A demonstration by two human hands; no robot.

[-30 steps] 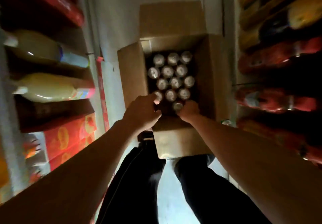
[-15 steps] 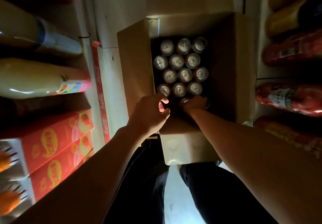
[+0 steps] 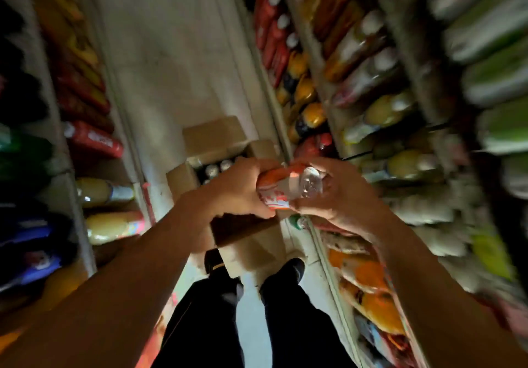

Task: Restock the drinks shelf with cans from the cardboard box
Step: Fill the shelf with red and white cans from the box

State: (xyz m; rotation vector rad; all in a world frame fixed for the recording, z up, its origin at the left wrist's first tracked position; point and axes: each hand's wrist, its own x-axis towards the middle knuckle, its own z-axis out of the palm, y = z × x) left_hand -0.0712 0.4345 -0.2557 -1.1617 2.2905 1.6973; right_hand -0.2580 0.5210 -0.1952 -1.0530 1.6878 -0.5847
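Head view: we held red cans between both hands above the open cardboard box.

From the head camera, our left hand [image 3: 237,193] gripped the red cans [image 3: 281,189] from the 9 o'clock side, fingers curled round them, while our right hand [image 3: 340,196] cupped the silver top end from 3 o'clock, its fingers [image 3: 321,164] bent over the rim; blur kept us from telling whether we held one can or two. The cardboard box [image 3: 183,176] stood on the floor [image 3: 177,67] at 11 o'clock from the hands, flaps open, with a few silver can tops [image 3: 218,167] showing inside. Shelves of bottles [image 3: 371,61] ran along the aisle at 2 o'clock, more bottles [image 3: 114,224] at 9 o'clock. Our dark trouser legs [image 3: 291,324] stood at 6 o'clock.
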